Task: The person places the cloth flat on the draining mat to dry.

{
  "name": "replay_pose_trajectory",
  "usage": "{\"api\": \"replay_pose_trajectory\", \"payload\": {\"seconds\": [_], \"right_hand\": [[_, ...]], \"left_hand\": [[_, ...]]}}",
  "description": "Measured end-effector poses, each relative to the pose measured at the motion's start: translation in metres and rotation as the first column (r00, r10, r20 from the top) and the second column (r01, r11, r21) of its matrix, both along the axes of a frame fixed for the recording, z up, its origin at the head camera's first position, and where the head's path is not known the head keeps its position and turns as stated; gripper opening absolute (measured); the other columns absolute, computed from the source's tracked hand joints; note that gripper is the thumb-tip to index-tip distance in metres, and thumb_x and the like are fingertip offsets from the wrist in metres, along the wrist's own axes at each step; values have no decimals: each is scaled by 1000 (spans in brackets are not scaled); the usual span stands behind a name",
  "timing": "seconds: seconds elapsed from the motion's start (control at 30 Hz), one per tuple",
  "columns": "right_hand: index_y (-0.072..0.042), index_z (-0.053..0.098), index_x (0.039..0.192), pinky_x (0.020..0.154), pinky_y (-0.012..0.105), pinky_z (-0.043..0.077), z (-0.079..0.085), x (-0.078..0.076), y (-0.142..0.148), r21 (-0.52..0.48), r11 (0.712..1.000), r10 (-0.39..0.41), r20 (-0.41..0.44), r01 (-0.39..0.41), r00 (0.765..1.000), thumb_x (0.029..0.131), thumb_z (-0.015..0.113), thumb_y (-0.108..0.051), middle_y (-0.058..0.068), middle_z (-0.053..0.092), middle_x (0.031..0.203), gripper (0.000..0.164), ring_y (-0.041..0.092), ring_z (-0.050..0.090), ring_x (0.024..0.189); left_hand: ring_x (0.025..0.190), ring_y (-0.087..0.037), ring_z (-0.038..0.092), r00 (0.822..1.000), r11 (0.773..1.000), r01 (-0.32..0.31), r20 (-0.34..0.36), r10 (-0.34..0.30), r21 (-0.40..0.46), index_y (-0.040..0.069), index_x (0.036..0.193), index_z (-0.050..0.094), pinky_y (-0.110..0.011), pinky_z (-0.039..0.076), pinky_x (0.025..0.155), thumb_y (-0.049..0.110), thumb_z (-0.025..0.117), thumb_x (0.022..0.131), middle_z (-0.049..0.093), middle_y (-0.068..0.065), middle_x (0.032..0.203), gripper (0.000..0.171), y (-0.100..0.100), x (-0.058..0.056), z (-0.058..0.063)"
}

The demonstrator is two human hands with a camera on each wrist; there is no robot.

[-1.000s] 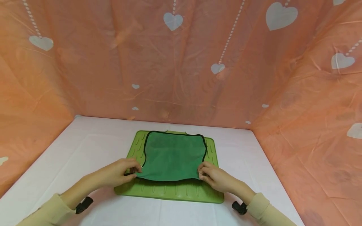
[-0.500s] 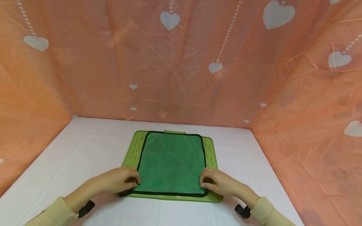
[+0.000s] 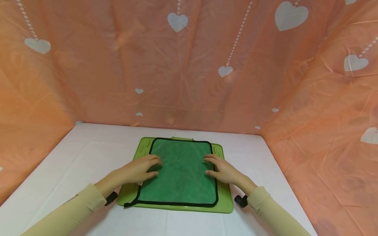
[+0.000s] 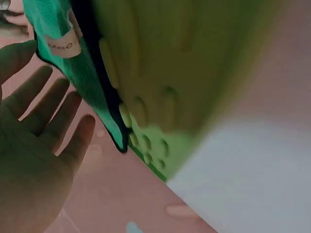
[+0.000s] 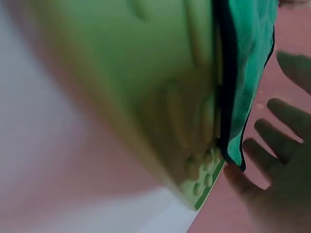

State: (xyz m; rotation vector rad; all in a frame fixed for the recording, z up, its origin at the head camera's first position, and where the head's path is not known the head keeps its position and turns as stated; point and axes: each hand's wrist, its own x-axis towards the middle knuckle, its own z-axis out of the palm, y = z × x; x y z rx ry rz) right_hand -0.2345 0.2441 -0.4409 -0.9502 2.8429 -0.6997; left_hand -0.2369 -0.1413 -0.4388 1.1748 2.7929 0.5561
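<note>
A green cloth [image 3: 183, 186] with black edging lies spread over a light green ridged mat [image 3: 225, 200]. Its near left corner sticks out in a thin black point toward the mat's edge. My left hand [image 3: 141, 168] is over the cloth's left side, fingers apart and holding nothing. Over the right side is my right hand [image 3: 222, 168], likewise with loose, spread fingers. Near the left hand, a pale printed label [image 4: 63, 44] hangs at the cloth's edge in the left wrist view. The right wrist view shows the right fingers [image 5: 272, 138] beside the cloth's far corner.
The mat rests on a white-covered table [image 3: 97, 154]. Orange sheeting [image 3: 183, 82] printed with pale hearts closes off the back and both sides. Black wrist cameras show under both forearms.
Both hands pinched the cloth's raised near edge, drew it toward me and laid it down flat on the mat. They have since let go and moved forward over the cloth, fingers opening.
</note>
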Motion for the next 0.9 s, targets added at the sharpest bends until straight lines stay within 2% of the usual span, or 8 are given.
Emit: {"api": "replay_pose_trajectory", "payload": {"seconds": [0.07,0.17,0.33,0.47,0.6,0.7,0.9], "right_hand": [[2,48,153,117,63,33,2,-7,-5,60,998,-1,33,-1,999,101,70,-33,22,36,164,66,45,33,150],[2,37,159,121,65,24,2,-14,-9,137,990,4,80,-15,997,100,71,-41,21,23,170,81,45,20,156],[-1,33,162,123,66,18,-2,-16,-10,221,975,-11,131,-19,991,99,71,-45,19,18,171,85,45,13,157],[-4,29,164,122,68,16,-5,-12,-9,268,963,-30,157,-13,987,97,70,-52,18,13,173,91,47,9,157],[-7,25,166,122,70,14,-6,-7,-12,296,955,-51,184,-6,982,93,71,-60,15,6,174,101,47,3,158],[-7,25,166,122,70,12,-5,-6,-14,283,959,-61,188,6,980,91,74,-60,15,7,174,104,47,2,158],[-9,30,165,121,72,11,-5,-8,-9,182,983,-50,147,23,988,93,74,-55,15,13,173,96,47,7,157]], "left_hand": [[139,-38,50,1000,999,13,3,-12,-41,6,142,62,-56,44,111,29,72,101,54,-14,150,48,9,-6,-1],[150,-40,37,998,992,36,55,-29,-122,7,155,48,-61,35,118,43,69,100,40,-14,163,69,21,-10,-3],[159,-39,14,979,974,62,202,-18,-218,12,165,30,-64,20,123,64,70,92,16,-11,173,99,32,-6,-4],[160,-38,3,970,962,74,244,-8,-262,13,167,22,-64,14,125,71,74,84,5,-11,175,114,34,-1,-5],[160,-38,2,969,963,70,249,-3,-260,11,167,20,-65,11,125,71,77,81,2,-12,175,119,30,0,-6],[160,-39,3,968,969,70,250,-9,-236,11,167,21,-66,11,124,70,77,81,3,-13,175,119,28,0,-5],[159,-40,6,972,981,60,235,-15,-185,12,167,22,-68,12,123,72,72,84,5,-13,175,114,19,1,-7]]}}
